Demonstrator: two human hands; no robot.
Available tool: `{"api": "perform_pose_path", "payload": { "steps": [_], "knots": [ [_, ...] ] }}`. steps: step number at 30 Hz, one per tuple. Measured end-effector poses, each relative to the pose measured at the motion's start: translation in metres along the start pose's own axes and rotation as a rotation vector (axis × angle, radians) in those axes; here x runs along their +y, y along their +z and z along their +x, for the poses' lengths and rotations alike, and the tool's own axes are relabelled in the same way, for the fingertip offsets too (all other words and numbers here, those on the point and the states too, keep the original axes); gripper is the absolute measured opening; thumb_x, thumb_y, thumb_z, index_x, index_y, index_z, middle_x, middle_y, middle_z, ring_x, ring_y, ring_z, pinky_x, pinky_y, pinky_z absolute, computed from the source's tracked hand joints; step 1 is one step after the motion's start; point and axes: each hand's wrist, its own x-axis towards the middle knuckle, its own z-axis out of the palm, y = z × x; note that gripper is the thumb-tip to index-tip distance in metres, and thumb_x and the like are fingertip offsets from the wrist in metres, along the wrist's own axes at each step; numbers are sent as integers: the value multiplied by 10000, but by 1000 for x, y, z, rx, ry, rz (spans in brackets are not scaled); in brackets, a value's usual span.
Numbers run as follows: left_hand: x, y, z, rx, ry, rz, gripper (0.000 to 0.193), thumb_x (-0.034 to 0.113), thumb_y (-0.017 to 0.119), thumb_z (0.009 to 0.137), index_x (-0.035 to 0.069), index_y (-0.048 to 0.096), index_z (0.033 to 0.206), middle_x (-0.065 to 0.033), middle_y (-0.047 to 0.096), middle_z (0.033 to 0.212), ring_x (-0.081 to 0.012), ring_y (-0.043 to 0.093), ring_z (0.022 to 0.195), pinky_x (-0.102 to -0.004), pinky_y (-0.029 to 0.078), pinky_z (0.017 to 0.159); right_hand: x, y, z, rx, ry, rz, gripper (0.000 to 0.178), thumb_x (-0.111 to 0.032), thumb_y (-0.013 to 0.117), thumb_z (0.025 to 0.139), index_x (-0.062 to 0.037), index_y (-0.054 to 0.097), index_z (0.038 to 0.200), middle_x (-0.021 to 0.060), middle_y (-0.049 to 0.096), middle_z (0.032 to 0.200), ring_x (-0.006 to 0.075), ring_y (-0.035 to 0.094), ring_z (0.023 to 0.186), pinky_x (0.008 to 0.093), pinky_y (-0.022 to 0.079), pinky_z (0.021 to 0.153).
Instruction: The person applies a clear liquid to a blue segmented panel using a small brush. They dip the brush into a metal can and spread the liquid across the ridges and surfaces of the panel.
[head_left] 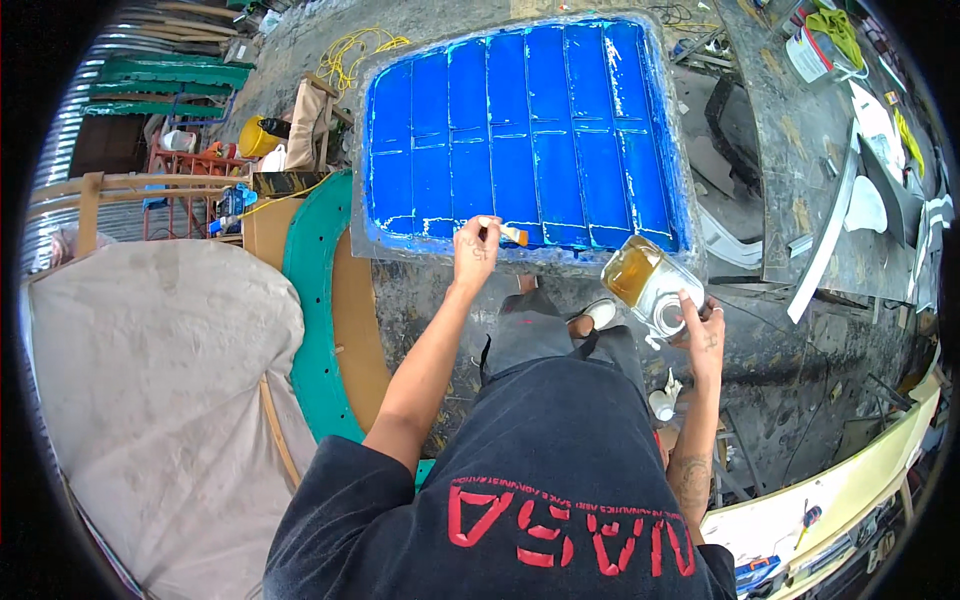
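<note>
left hand [474, 256] closed, fingers pinched round a small paintbrush with a pale handle and orange-brown bristles [514, 236]. bristles point right, over near edge of a big rectangular glossy blue panel [510, 100]; can't tell if they touch it. right hand [704, 330] curled round the near right side of a see-through plastic container with amber liquid [634, 274], fingers partly hidden by the container. container is tilted, liquid at its far left end, held by near right corner of the panel. panel has thin straight lines, white-flecked streaks and a rough grey rim, lies just beyond both hands.

left side: large beige cloth cover [150, 360] near, curved green strip with dark holes [318, 300] beside it, flat brown board [358, 335] right of the strip. far left: yellow rounded container [257, 138], looped yellow cable [350, 52].

right side: white bucket [806, 58] far, yellow-green cloth [842, 32] at its top, long curved white strip [826, 225] nearer. near right: small white cup [662, 404] beside the right forearm, screwdriver with red and blue handle [811, 515] on a pale yellow surface [770, 522]. dark, stained floor [420, 330] under the panel.
</note>
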Motion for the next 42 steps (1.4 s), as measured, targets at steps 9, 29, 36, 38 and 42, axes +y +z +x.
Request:
{"api": "perform_pose_path", "payload": {
  "steps": [9,29,36,38,42],
  "knots": [
    [-13,16,18,112,-47,-66,202,169,632,918,3,748,931,-99,686,690,-131,608,624,-315,466,573,29,-53,3,36,-63,-39,780,-423,762,879,134,443,1321,134,632,1048,148,638,889,304,543,602],
    [-24,-7,16,11,-21,-111,194,170,621,991,18,741,979,-15,687,745,-78,571,632,-257,445,562,5,-58,0,-21,-22,-35,733,-421,737,890,116,461,1306,138,650,1048,170,655,942,329,587,554],
    [8,-43,54,29,433,138,144,135,623,972,61,746,991,-83,723,860,-212,642,784,-348,495,707,7,-50,-5,-10,-29,-40,757,-410,739,896,121,431,1339,127,634,1056,152,641,922,315,581,558],
    [28,-46,50,-224,652,234,169,67,602,945,82,737,1045,-79,718,930,-269,628,883,-380,483,813,6,-49,-3,-4,-12,-52,775,-407,739,897,124,415,1360,124,627,1058,149,636,924,310,574,556],
    [47,-54,29,-606,597,450,182,63,603,923,71,715,1066,-99,684,936,-292,616,951,-403,477,892,3,-39,-6,20,0,-21,806,-403,740,897,142,391,1379,125,628,1047,155,635,919,293,553,546]
  ]
}}
